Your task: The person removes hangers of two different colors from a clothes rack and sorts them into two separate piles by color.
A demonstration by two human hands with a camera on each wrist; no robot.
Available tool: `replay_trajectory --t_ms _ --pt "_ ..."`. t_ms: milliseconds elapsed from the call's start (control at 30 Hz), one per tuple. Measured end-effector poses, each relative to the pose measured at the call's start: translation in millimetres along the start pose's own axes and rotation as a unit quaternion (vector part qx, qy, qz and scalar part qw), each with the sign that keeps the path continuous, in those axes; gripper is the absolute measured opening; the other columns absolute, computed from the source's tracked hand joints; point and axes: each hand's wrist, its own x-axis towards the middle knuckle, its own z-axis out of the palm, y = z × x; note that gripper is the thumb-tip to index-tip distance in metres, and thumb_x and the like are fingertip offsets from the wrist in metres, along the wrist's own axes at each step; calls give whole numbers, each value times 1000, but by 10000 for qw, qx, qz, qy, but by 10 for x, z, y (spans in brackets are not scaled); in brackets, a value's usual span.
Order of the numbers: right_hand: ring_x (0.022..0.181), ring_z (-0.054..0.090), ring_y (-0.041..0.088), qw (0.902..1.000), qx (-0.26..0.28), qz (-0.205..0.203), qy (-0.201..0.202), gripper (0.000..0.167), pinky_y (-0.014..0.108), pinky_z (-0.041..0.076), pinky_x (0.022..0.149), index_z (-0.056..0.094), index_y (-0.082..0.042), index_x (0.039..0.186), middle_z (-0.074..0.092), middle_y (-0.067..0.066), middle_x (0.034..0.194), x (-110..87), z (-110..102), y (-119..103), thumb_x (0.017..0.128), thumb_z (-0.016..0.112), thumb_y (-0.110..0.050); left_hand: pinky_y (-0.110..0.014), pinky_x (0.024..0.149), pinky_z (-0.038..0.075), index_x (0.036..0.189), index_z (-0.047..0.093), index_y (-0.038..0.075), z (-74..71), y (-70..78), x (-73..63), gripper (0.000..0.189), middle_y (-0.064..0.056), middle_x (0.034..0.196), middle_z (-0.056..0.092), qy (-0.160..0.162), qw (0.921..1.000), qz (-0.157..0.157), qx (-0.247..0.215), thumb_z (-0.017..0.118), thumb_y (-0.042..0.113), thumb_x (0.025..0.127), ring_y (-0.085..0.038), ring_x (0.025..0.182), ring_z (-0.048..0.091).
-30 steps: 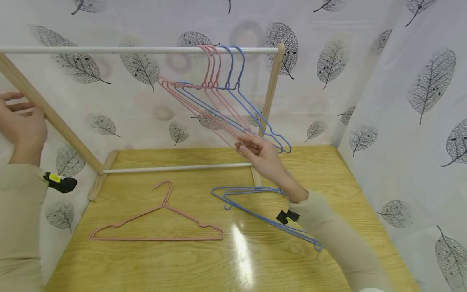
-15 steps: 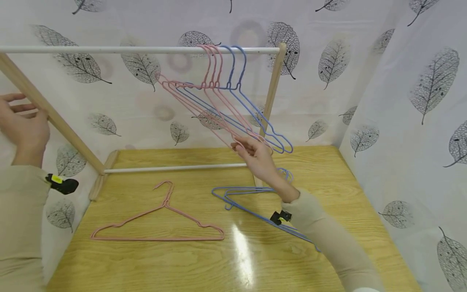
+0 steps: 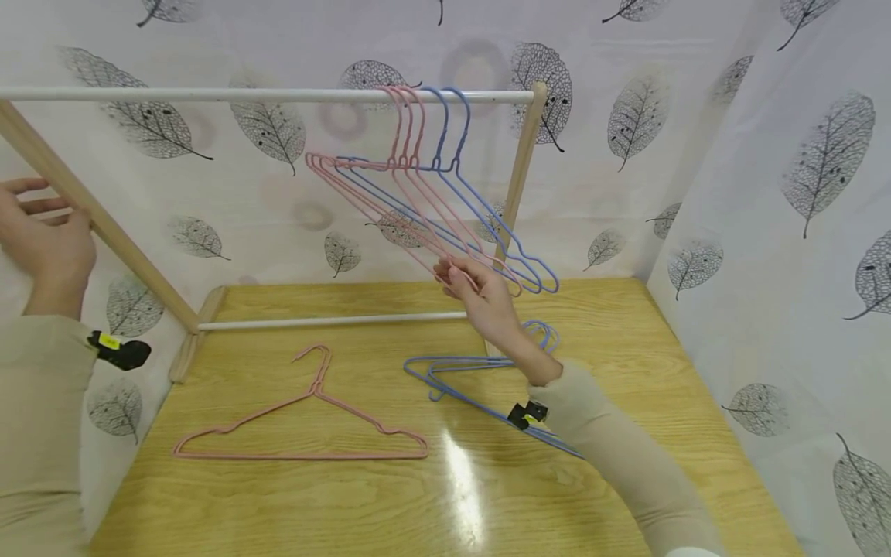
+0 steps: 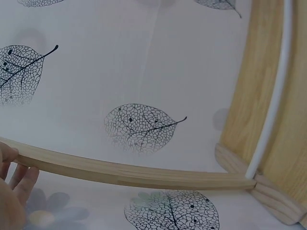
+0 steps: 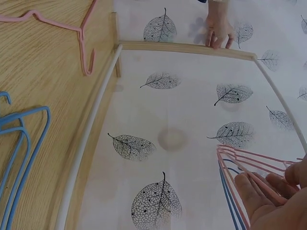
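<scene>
My right hand (image 3: 483, 298) pinches the lower end of a pink hanger (image 5: 261, 184) between thumb and fingers. This is among three pink hangers (image 3: 397, 135) hooked over the white rail (image 3: 209, 95). Two blue hangers (image 3: 459, 131) hang to their right, nearest the rack's right post. On the other side, my left hand (image 3: 49, 240) touches the rack's left wooden post (image 4: 110, 172) with its fingertips, the fingers fairly straight. Part of the left hand is cut off by the frame edge in the left wrist view.
A single pink hanger (image 3: 299, 455) lies flat on the wooden table (image 3: 334, 510), hook toward the rack. Several blue hangers (image 3: 452, 391) lie in a loose stack under my right forearm. A lower white bar (image 3: 334, 320) joins the rack's feet. Leaf-patterned cloth (image 3: 766, 255) hangs behind and at right.
My right hand has shifted slightly left, the pink hanger's lower end moving with it. More of the blue stack's hooks shows. My left hand stays at the post.
</scene>
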Motion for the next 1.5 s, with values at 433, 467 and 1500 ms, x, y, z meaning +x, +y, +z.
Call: replay_trajectory --t_ms 433,467,1500 --pt "129 67 41 9988 453 -66 195 34 37 59 107 55 17 135 64 34 133 -43 24 -175 113 42 -5 -14 113 47 146 45 46 -27 54 -64 48 34 111 38 -62 9998 -137 117 56 22 106 20 88 41" --pt "128 68 39 9984 503 -77 239 34 35 59 106 56 17 134 66 33 132 -49 19 -199 112 43 -5 -14 113 47 147 44 46 -30 68 -81 48 34 113 39 -64 9997 -148 170 55 23 106 21 89 41" --pt "106 77 8 9782 1060 896 -1545 39 48 62 99 57 20 135 63 46 125 -796 64 26 113 45 -11 -16 118 45 151 38 48 -7 60 -36 47 32 131 40 -153 9985 -170 492 51 31 109 21 100 41"
